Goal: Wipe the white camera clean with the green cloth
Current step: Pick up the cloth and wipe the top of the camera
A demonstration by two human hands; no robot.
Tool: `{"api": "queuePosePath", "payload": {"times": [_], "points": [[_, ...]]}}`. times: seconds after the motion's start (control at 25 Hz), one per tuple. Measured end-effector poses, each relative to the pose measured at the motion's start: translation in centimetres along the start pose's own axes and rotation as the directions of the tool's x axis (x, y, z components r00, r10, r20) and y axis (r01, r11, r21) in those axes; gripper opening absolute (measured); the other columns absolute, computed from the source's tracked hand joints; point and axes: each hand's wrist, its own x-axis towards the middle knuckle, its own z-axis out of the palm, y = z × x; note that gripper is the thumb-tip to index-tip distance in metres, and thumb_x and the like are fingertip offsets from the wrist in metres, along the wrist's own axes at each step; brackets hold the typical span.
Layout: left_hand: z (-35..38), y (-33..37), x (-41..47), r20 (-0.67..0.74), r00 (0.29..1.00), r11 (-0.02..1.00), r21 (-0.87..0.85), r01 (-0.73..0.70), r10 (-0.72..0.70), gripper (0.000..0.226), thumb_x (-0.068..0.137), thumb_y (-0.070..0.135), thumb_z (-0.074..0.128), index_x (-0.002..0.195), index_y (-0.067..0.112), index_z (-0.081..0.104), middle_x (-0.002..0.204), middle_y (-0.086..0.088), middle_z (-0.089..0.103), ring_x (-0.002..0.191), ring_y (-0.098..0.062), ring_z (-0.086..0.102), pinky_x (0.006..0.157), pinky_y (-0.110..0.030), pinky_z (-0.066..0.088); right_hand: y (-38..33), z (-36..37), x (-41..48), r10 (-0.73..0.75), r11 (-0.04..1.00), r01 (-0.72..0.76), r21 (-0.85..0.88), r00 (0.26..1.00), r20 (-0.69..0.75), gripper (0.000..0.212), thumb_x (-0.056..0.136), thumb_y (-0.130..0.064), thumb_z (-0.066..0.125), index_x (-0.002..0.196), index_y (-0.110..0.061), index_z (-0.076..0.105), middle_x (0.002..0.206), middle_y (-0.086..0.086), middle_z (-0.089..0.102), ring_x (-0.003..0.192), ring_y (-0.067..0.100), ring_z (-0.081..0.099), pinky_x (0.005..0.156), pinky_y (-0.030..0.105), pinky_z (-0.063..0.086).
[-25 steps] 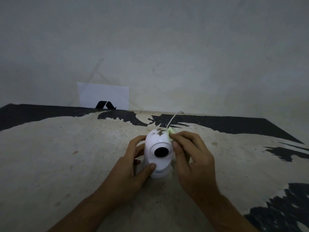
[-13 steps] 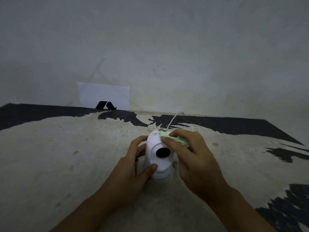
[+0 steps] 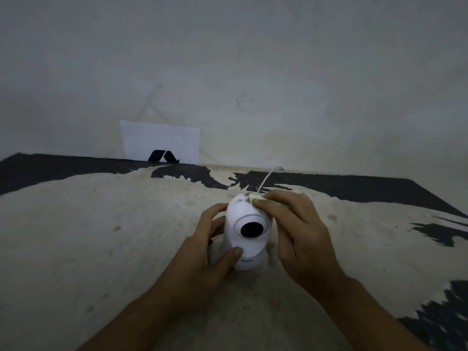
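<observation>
The white camera (image 3: 238, 214) stands upright on the worn table (image 3: 101, 236), its black lens facing me and a dark smudge on its top. My left hand (image 3: 202, 252) wraps around its left side and base, thumb on the front. My right hand (image 3: 296, 231) pinches the small green cloth (image 3: 254, 198) and presses it against the camera's upper right top. Most of the cloth is hidden under my fingers.
A thin white cable (image 3: 268, 178) runs from behind the camera to the table's back edge. A white card (image 3: 159, 141) with a black mark leans against the grey wall at the back left. The tabletop shows peeled black patches along its back and right.
My right hand has slid the cloth from the camera's upper right side up onto its top. The left hand keeps the same hold on the camera.
</observation>
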Motion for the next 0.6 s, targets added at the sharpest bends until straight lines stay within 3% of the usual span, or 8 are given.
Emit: {"api": "queuePosePath", "payload": {"times": [0.16,0.28,0.4,0.52,0.6], "points": [[0.1,-0.1,0.0,-0.007,1.0,1.0,0.016,-0.006,0.006,0.068,0.071,0.052,0.058,0.124,0.058,0.018,0.116,0.048,0.036,0.102,0.037,0.033,0.081,0.008,0.032,1.3,0.9,-0.4,0.184,0.983,-0.184,-0.016,0.983,-0.004,0.04,0.09,-0.023,0.041,0.116,-0.002,0.063,0.11,0.016,0.066,0.102,0.022,0.056,0.092,0.036,0.048],[0.1,0.2,0.0,-0.004,1.0,1.0,0.012,0.008,-0.008,0.065,0.07,0.051,0.059,0.12,0.059,0.019,0.113,0.048,0.036,0.099,0.038,0.034,0.078,0.008,0.032,0.5,0.2,-0.4,0.14,0.99,-0.14,0.02,0.99,-0.029,0.037,0.094,-0.017,0.039,0.115,-0.001,0.063,0.11,0.015,0.065,0.104,0.023,0.056,0.095,0.026,0.044],[0.1,0.3,-0.1,-0.011,1.0,1.0,0.004,0.007,-0.006,0.062,0.071,0.047,0.06,0.118,0.058,0.021,0.11,0.047,0.036,0.097,0.039,0.033,0.075,0.011,0.03,-0.5,0.1,-0.2,0.06,0.998,-0.059,0.029,0.998,-0.025,0.048,0.102,-0.03,0.029,0.114,0.002,0.064,0.11,0.018,0.064,0.104,0.025,0.057,0.092,0.031,0.047],[0.1,0.3,-0.1,-0.009,1.0,1.0,0.005,0.003,-0.003,0.063,0.075,0.041,0.063,0.117,0.059,0.02,0.101,0.056,0.041,0.095,0.041,0.032,0.073,0.012,0.029,-0.1,0.7,0.0,0.195,0.981,-0.194,0.013,0.98,-0.032,0.039,0.098,-0.024,0.036,0.116,0.0,0.062,0.115,0.018,0.06,0.105,0.025,0.056,0.091,0.036,0.05],[0.1,0.3,-0.1,-0.001,1.0,1.0,0.002,-0.002,0.002,0.063,0.073,0.044,0.062,0.118,0.059,0.02,0.101,0.058,0.041,0.097,0.04,0.033,0.074,0.012,0.03,-0.1,0.6,-0.1,0.196,0.98,-0.195,0.033,0.979,-0.047,0.036,0.095,-0.018,0.039,0.117,-0.001,0.062,0.114,0.017,0.061,0.105,0.023,0.056,0.092,0.034,0.049]]}}
